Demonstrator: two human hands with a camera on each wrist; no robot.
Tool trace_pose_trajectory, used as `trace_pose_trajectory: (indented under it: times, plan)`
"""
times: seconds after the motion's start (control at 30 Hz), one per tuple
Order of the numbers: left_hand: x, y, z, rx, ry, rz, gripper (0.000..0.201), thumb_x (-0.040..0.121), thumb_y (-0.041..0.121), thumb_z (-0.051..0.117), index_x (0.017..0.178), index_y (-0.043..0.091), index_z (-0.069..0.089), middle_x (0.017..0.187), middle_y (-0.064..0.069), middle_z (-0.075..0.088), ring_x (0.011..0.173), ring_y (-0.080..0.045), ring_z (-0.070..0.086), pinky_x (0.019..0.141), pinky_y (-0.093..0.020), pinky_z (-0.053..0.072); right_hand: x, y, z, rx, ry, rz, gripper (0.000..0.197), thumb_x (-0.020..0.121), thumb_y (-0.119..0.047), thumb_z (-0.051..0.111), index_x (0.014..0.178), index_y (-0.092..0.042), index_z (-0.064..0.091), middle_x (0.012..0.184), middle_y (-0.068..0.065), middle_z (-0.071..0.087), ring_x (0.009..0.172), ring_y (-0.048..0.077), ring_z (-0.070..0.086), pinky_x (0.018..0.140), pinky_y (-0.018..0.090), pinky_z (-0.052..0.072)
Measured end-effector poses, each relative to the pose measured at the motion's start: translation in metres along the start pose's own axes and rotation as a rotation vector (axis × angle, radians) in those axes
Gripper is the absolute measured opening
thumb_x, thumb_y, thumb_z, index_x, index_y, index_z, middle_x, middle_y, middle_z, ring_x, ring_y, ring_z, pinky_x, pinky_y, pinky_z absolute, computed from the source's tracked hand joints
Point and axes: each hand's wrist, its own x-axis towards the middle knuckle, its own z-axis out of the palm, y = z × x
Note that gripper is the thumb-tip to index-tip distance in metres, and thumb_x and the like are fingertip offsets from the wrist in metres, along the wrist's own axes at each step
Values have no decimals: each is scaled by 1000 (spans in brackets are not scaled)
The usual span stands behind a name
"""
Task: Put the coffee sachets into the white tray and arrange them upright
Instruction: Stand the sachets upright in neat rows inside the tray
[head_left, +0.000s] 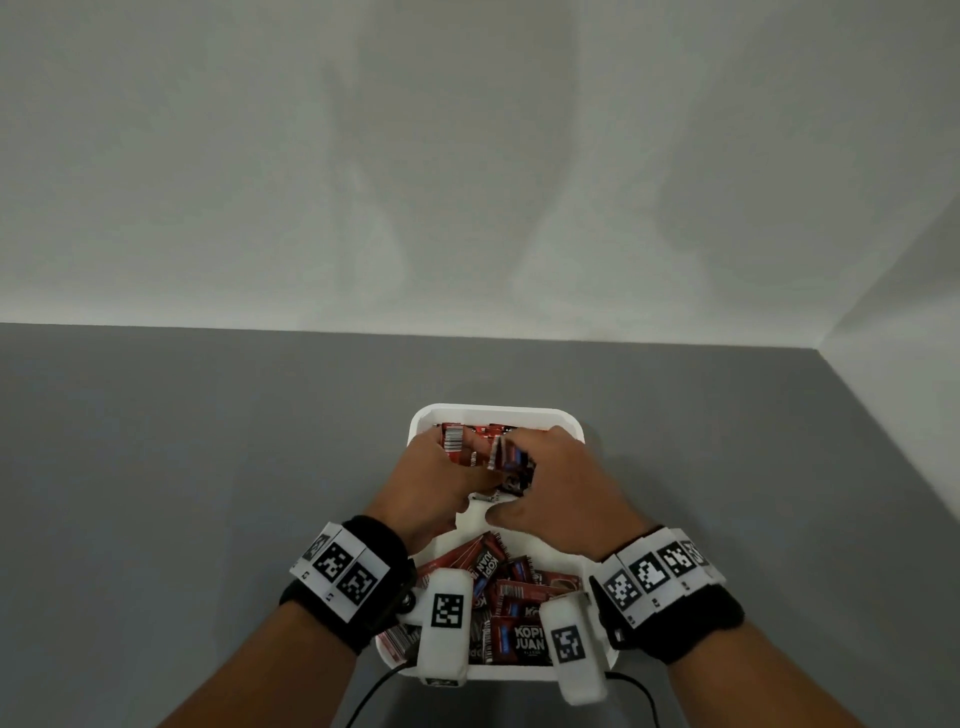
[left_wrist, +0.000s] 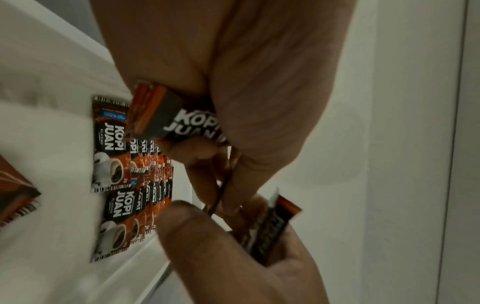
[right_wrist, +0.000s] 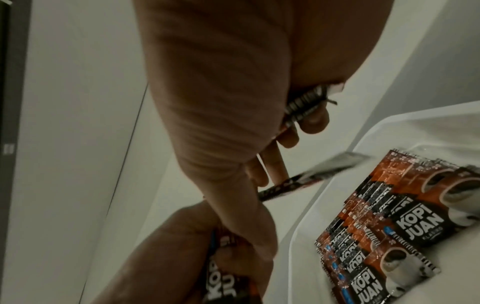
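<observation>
While both hands (head_left: 447, 483) pinch glossy flat sachets (head_left: 511, 462), smooth white tray (head_left: 498, 413) below.

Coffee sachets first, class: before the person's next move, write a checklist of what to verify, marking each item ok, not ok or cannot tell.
1. Left hand holds sachets: ok, its fingers curl round a Kopi Juan sachet in the left wrist view.
2. Right hand holds sachets: ok, it grips a few by their edges.
3. Both hands are over the white tray: ok.
4. Sachets already stand in rows at the far end: ok, packed face to face.
5. All sachets are arranged: not ok, a loose pile lies jumbled at the near end.
6. Room left in the rows for the held sachets: cannot tell, the hands cover that spot.
</observation>
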Motion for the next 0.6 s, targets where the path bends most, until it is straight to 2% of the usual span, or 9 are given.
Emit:
trace_pose_trajectory:
  times: [0.07,0.17,0.2,0.27,0.3,0.37,0.47,0.53,0.6]
  plan:
    - [-3,2,3,0,-55,27,13,85,7,73,95,15,76,83,-20,71,65,-27,48,53,-31,35,3,3,9,-68,-25,6,55,70,-27,83,120,-30,62,108,-11,61,107,12,52,92,29,50]
    - [-4,1,4,-75,-10,-45,10,91,7,66,95,10,74,78,-14,66,56,-22,47,52,-28,34,9,11,20,-153,1,-9,39,84,-27,72,121,-27,62,113,-7,66,109,15,55,96,34,51]
    - [-5,2,4,-160,11,-82,14,94,5,60,97,7,74,80,-15,66,56,-19,50,49,-25,36,9,11,21,-169,-3,-15,32,89,-27,67,120,-26,63,111,-8,68,106,15,58,94,33,51]
    - [-5,4,2,-379,17,-149,29,94,0,46,108,0,71,91,-20,65,62,-19,58,45,-25,42,10,13,20,-132,-16,17,12,98,-27,60,109,-23,62,98,-10,67,91,10,61,81,24,48]
    - [-5,5,0,-461,9,-173,36,92,-1,40,113,-3,70,94,-22,64,66,-20,60,47,-27,47,9,13,16,-83,-28,34,3,101,-26,58,100,-24,59,89,-13,64,80,4,59,72,18,43]
    - [-5,6,-4,-512,-13,-198,40,92,-3,38,120,-6,66,95,-23,61,73,-24,62,57,-33,57,9,10,8,44,-9,78,16,104,-26,55,88,-29,53,76,-17,56,66,-5,54,61,10,37]
    - [-8,7,-2,-437,-56,-192,29,105,9,45,125,1,64,93,-19,64,78,-26,65,71,-41,60,9,2,-2,320,77,135,27,103,-28,57,77,-35,63,68,-17,62,63,-6,57,63,11,39]
    - [-10,9,0,-306,-51,-170,28,107,22,48,121,7,66,93,-17,67,73,-24,64,66,-39,59,8,-4,-5,604,107,203,28,101,-25,61,75,-33,69,59,-16,62,54,-3,56,58,17,42]
    - [-13,11,4,-120,-47,-104,26,105,29,52,105,9,68,83,-13,65,60,-17,55,55,-32,50,9,-9,-9,823,101,256,19,99,-25,64,81,-23,69,57,-9,59,46,1,50,48,17,40]
